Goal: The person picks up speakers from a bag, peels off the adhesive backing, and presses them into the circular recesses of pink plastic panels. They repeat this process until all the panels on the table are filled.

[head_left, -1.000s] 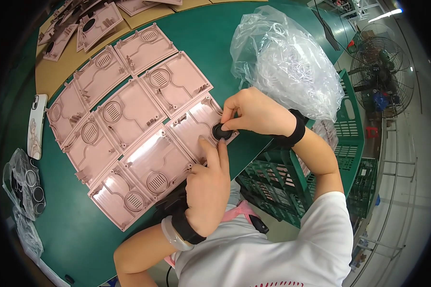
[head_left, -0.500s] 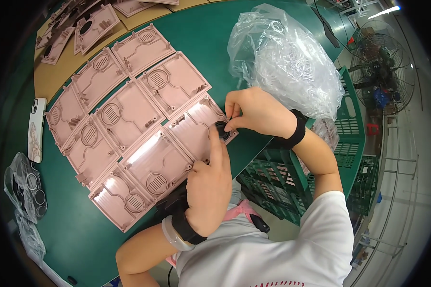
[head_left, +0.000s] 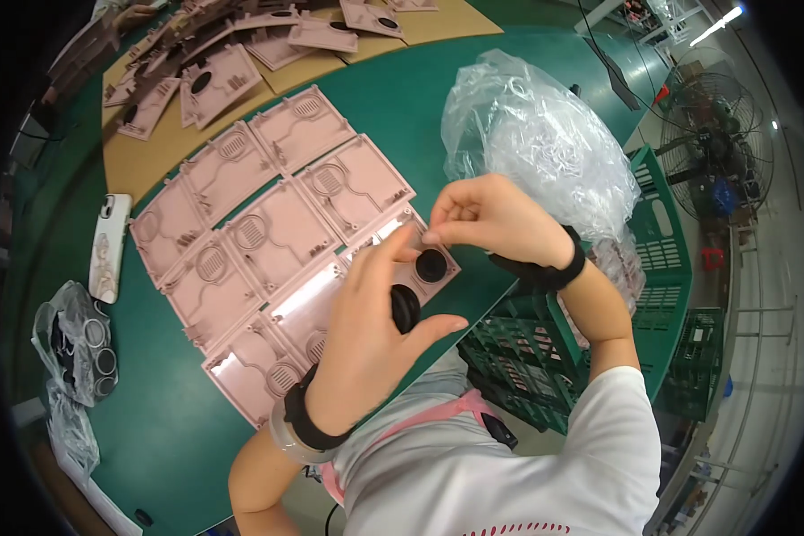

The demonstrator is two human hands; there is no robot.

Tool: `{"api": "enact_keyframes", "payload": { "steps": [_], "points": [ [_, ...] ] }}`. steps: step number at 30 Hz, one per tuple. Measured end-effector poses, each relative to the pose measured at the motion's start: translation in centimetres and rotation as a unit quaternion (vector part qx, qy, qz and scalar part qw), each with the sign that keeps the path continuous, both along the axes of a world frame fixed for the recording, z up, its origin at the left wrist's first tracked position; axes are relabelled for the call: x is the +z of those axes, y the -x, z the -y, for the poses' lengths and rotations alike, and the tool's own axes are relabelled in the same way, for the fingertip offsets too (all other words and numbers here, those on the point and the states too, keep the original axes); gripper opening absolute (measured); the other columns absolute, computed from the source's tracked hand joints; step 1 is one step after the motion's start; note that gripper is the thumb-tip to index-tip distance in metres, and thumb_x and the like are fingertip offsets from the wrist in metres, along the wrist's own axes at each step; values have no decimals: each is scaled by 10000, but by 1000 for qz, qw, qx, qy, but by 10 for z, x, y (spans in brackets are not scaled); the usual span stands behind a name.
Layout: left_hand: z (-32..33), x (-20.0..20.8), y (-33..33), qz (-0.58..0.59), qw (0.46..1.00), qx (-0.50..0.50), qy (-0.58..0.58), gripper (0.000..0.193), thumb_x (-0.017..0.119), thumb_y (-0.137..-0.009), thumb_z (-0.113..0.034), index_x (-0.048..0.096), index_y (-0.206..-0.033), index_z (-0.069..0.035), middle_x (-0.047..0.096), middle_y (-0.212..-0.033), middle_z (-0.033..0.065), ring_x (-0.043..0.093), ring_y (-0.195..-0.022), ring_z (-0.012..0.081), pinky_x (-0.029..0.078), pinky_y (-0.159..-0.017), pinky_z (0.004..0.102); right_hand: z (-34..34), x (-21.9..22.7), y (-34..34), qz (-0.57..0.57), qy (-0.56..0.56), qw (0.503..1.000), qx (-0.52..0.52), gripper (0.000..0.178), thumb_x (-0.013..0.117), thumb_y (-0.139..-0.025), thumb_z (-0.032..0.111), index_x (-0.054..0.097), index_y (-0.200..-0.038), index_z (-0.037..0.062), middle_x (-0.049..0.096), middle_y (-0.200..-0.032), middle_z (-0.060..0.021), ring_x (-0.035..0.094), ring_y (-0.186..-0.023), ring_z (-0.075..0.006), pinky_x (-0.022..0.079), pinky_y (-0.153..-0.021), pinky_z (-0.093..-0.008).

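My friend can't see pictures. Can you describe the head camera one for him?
Two hands, left hand and right hand, hold small black round parts over pink plastic panels laid out on a green table. A clear plastic bag sits nearby.

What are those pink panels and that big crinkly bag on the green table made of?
The pink panels look like moulded plastic: matte, with raised ribs and round grilles, glossy where the light catches them. The bag seems to be thin clear plastic film, crumpled and shiny. The small black disc under the right hand could be plastic or rubber.
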State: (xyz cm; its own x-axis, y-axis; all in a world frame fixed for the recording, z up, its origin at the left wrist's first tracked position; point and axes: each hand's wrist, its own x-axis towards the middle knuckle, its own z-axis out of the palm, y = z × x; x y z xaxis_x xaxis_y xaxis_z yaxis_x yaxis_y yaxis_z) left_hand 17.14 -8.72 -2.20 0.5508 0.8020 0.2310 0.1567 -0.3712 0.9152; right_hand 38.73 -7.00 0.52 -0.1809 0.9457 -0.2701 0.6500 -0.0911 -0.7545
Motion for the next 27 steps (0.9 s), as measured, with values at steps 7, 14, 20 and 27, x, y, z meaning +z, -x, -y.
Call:
{"api": "enact_keyframes", "payload": {
  "steps": [7,14,20,27],
  "points": [
    [1,4,28,56,996,44,62,887,882,-580,-227,447,-1325,-21,539,-1131,125,571,-921,205,481,-764,297,16,45,51,-229,180,956,34,120,716,-818,51,662,-896,-22,686,-809,-33,621,-704,-53,469,-637,-180],
    [5,8,46,91,994,46,51,889,894,-559,-201,469,-1318,-18,525,-1154,113,571,-870,166,478,-755,271,12,41,72,-228,181,954,75,134,723,-813,51,660,-903,-24,681,-806,-33,621,-721,-51,473,-648,-183],
    [3,1,65,84,996,37,0,816,873,-612,-165,483,-1311,-3,498,-1197,83,576,-792,101,464,-718,216,8,36,87,-240,194,946,97,138,708,-828,47,646,-927,-25,670,-815,-25,616,-736,-45,470,-650,-181],
    [7,7,75,251,926,74,274,452,688,-853,-176,542,-1240,7,593,-1066,82,585,-948,163,469,-834,286,13,36,96,-258,184,948,24,109,669,-859,51,622,-932,-14,647,-822,11,568,-685,-20,451,-629,-169]
  ]
}}
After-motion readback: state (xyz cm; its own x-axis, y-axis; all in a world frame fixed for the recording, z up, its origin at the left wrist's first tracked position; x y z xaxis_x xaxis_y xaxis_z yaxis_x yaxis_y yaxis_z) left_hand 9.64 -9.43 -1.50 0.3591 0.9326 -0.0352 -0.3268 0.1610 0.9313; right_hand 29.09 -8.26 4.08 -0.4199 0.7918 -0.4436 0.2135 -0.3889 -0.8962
